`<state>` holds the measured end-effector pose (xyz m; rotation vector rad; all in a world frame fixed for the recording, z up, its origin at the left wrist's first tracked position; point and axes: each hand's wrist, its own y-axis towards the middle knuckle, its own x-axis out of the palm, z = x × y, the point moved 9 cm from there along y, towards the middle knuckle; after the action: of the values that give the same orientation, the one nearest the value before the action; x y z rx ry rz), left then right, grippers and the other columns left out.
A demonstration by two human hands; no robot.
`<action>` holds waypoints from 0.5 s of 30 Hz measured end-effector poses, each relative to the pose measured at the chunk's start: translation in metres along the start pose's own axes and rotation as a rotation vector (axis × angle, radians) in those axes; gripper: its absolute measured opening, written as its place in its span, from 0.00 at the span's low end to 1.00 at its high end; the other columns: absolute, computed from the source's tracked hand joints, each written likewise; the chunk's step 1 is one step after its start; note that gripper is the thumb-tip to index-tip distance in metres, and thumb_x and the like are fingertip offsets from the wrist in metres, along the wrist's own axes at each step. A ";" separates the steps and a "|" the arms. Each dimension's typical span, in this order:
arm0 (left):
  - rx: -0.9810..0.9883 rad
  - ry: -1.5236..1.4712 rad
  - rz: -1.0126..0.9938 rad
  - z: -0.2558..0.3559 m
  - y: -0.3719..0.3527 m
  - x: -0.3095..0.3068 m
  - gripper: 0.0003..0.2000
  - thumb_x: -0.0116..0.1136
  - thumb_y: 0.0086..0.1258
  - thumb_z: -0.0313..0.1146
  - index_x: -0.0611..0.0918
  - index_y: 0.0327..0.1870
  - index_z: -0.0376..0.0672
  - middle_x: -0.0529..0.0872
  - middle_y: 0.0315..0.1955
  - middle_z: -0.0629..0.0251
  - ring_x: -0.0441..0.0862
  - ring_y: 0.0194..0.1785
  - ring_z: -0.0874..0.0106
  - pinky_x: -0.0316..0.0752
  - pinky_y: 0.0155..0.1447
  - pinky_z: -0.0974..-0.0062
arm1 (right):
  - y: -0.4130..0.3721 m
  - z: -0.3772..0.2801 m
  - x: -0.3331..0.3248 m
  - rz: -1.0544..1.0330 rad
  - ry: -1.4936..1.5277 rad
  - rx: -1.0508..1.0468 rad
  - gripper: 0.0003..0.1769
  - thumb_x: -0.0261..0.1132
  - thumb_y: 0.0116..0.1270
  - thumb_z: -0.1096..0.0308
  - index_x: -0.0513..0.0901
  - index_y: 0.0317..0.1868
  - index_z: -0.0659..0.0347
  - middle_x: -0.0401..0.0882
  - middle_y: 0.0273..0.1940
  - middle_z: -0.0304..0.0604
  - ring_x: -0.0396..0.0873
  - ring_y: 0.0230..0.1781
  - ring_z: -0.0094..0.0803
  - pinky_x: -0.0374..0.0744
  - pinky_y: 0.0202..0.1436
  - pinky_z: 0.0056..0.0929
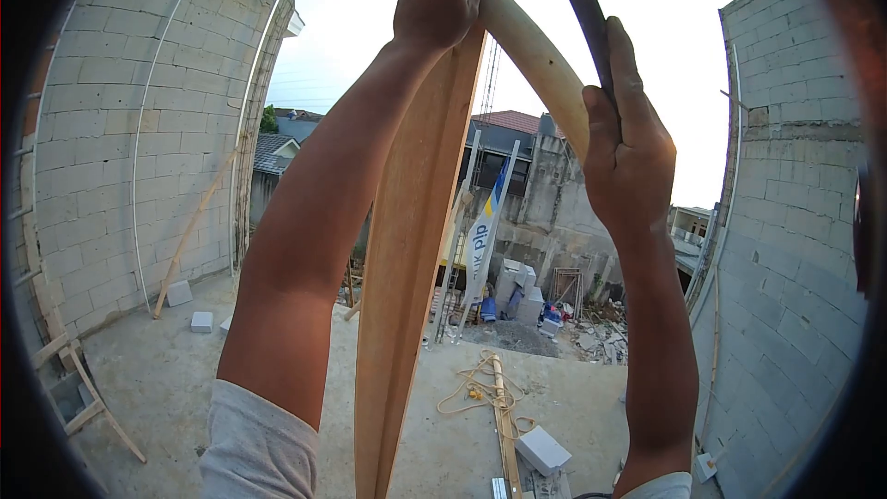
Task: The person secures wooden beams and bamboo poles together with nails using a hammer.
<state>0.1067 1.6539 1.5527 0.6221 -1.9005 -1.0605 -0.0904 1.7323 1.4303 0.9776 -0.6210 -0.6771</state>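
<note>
My left hand [439,7] is raised high with its fingers closed, against the upper part of a long upright wooden plank [407,305]. A small dark tip shows at its fingertips; what it holds is mostly hidden. A pale rounded wooden pole [536,51] slants from behind that hand down to my right hand [628,143]. The right hand has its thumb on one side and its fingers stretched along the other side of a long dark strip [580,5], which runs up out of view. Its exact kind does not show.
Block walls [208,83] rise at left and right. On the concrete floor [323,407] lie a timber length [504,407], tangled yellowish cord [471,388] and a white block [543,450]. A banner [482,231], stacked blocks and rubble [601,337] stand farther back.
</note>
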 end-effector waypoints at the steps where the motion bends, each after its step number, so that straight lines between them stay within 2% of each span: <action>1: -0.013 0.036 -0.016 0.001 -0.007 0.000 0.11 0.58 0.70 0.44 0.85 0.46 0.50 0.89 0.33 0.59 0.87 0.37 0.58 0.81 0.43 0.62 | -0.007 0.006 0.010 -0.121 -0.078 0.123 0.30 0.57 0.73 0.69 0.64 0.74 0.45 0.84 0.39 0.54 0.86 0.37 0.42 0.81 0.39 0.42; 4: -0.029 0.043 -0.023 0.007 -0.013 0.001 0.10 0.56 0.71 0.41 0.85 0.46 0.51 0.88 0.35 0.61 0.86 0.39 0.58 0.81 0.44 0.61 | -0.018 0.008 0.012 -0.153 -0.096 0.150 0.29 0.56 0.73 0.69 0.65 0.73 0.48 0.85 0.41 0.55 0.87 0.40 0.44 0.82 0.40 0.42; 6: -0.041 0.025 -0.017 0.005 -0.011 0.000 0.09 0.54 0.72 0.40 0.84 0.46 0.51 0.88 0.36 0.62 0.86 0.40 0.58 0.81 0.46 0.59 | -0.017 -0.006 -0.014 0.021 0.060 0.016 0.28 0.55 0.73 0.70 0.66 0.73 0.50 0.85 0.45 0.56 0.87 0.43 0.43 0.84 0.41 0.41; 7: -0.043 0.020 -0.020 0.005 -0.011 0.001 0.09 0.53 0.72 0.39 0.84 0.46 0.51 0.88 0.36 0.62 0.86 0.40 0.58 0.81 0.45 0.59 | -0.015 -0.013 -0.022 0.068 0.026 -0.051 0.27 0.55 0.74 0.71 0.65 0.73 0.53 0.84 0.48 0.57 0.87 0.45 0.42 0.85 0.42 0.39; 8: -0.049 0.014 -0.025 0.004 -0.012 0.004 0.09 0.53 0.72 0.39 0.84 0.46 0.52 0.88 0.36 0.62 0.86 0.40 0.58 0.81 0.45 0.59 | -0.010 -0.022 -0.031 0.166 0.025 -0.148 0.28 0.55 0.73 0.72 0.65 0.73 0.54 0.83 0.51 0.57 0.86 0.47 0.41 0.84 0.45 0.37; 10: -0.039 0.023 -0.027 0.004 -0.005 0.005 0.09 0.53 0.72 0.39 0.83 0.46 0.51 0.88 0.37 0.63 0.86 0.40 0.58 0.81 0.45 0.59 | 0.001 -0.021 -0.042 0.202 0.045 -0.141 0.28 0.56 0.75 0.67 0.64 0.73 0.53 0.74 0.66 0.45 0.78 0.61 0.37 0.80 0.59 0.33; 12: -0.034 0.033 -0.035 0.006 -0.001 0.005 0.09 0.52 0.72 0.40 0.82 0.47 0.51 0.88 0.37 0.63 0.86 0.40 0.59 0.80 0.45 0.58 | 0.006 -0.028 -0.053 0.349 0.009 -0.281 0.27 0.57 0.75 0.66 0.65 0.73 0.53 0.74 0.66 0.44 0.85 0.48 0.28 0.83 0.47 0.25; 13: -0.054 0.041 -0.047 0.006 -0.002 0.005 0.09 0.52 0.72 0.39 0.82 0.47 0.51 0.88 0.38 0.63 0.86 0.42 0.59 0.80 0.46 0.59 | 0.004 -0.024 -0.055 0.291 -0.021 -0.149 0.27 0.57 0.76 0.64 0.65 0.73 0.53 0.74 0.66 0.42 0.80 0.31 0.14 0.78 0.32 0.17; 14: -0.072 0.051 -0.058 0.005 -0.003 0.004 0.09 0.53 0.72 0.39 0.81 0.47 0.50 0.88 0.38 0.63 0.86 0.43 0.59 0.80 0.46 0.59 | 0.002 -0.025 -0.056 0.294 -0.019 -0.149 0.27 0.57 0.76 0.64 0.65 0.73 0.53 0.74 0.66 0.42 0.80 0.31 0.14 0.78 0.32 0.17; 15: -0.071 0.056 -0.057 0.008 -0.003 -0.001 0.09 0.53 0.72 0.39 0.81 0.47 0.50 0.88 0.38 0.63 0.86 0.43 0.59 0.80 0.46 0.59 | 0.000 -0.024 -0.055 0.294 0.072 -0.147 0.28 0.57 0.76 0.64 0.64 0.73 0.53 0.75 0.65 0.42 0.74 0.27 0.11 0.75 0.28 0.15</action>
<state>0.1005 1.6568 1.5472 0.6626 -1.7981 -1.1301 -0.1079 1.7863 1.4113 0.7516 -0.6272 -0.4190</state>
